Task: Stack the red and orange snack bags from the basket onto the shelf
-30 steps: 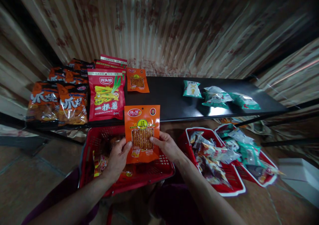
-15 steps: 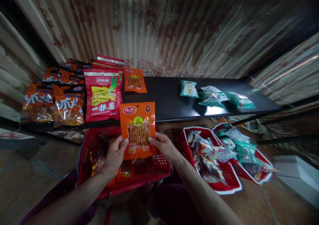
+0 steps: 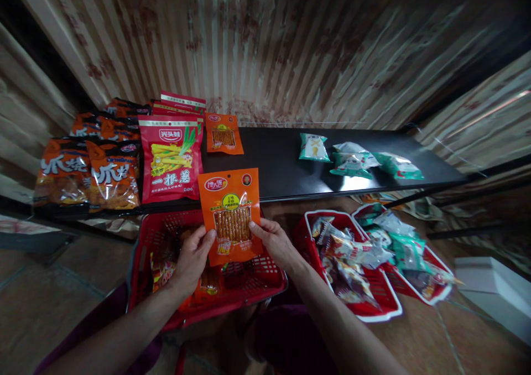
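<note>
An orange snack packet (image 3: pixel 232 217) with a clear window is held upright between my two hands, above a red basket (image 3: pixel 253 295). My left hand (image 3: pixel 194 256) pinches its left edge, and my right hand (image 3: pixel 274 242) grips the right edge. Behind it, a similar orange packet (image 3: pixel 224 134) leans on the black shelf (image 3: pixel 277 167). Beside that stand a large red bag (image 3: pixel 171 159) with yellow snacks pictured and more red bags behind. Packets lie in the basket below my hands, partly hidden.
Orange-and-black bags (image 3: pixel 114 176) fill the shelf's left end; green-and-white packets (image 3: pixel 314 147) lie towards its right. Two more red baskets (image 3: pixel 388 303) of snack bags stand on the floor at right, near a white box (image 3: pixel 492 292). A pleated curtain (image 3: pixel 265 48) hangs behind.
The held orange packet has tilted slightly, its lower part shifting a little to the right with my right hand. Both hands keep their hold.
</note>
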### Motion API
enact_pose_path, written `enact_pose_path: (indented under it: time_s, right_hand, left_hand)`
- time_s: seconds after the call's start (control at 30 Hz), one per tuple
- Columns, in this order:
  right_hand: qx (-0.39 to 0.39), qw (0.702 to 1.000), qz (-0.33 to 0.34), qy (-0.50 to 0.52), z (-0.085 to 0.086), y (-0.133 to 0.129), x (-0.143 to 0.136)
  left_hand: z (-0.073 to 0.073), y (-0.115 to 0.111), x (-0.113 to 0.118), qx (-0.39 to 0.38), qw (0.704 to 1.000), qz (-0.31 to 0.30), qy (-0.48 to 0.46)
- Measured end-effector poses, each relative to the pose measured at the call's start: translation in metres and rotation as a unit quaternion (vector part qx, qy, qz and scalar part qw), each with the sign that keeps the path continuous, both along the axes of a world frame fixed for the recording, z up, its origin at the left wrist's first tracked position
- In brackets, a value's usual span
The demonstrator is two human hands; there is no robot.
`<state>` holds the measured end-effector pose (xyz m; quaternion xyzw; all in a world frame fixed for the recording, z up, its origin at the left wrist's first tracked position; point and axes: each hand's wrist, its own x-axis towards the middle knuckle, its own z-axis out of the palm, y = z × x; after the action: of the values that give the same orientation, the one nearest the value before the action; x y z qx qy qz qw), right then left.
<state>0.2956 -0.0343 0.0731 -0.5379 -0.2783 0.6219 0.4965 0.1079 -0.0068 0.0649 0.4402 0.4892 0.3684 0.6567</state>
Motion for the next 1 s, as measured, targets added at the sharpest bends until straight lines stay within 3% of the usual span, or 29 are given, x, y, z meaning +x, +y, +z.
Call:
enact_pose_path:
  time_s: [0.47,0.83,1.0]
  right_hand:
    - [0.009,0.999,-0.047,0.010,-0.0005,0.0015,0.0011]
    - [0.022,0.999,-0.032,0.024,0.0041,0.0013,-0.0004]
    - [0.042,0.998,-0.040,0.031,0.0013,0.0017,-0.0002]
  left_hand:
    - [-0.0070,-0.0011,-0.0004,-0.016,1.000,-0.024,-0.007]
    - [-0.0005,-0.0013,0.0014,-0.009,1.000,-0.021,0.018]
    - [-0.0064,-0.0007,0.0009,0.009,1.000,-0.023,0.014]
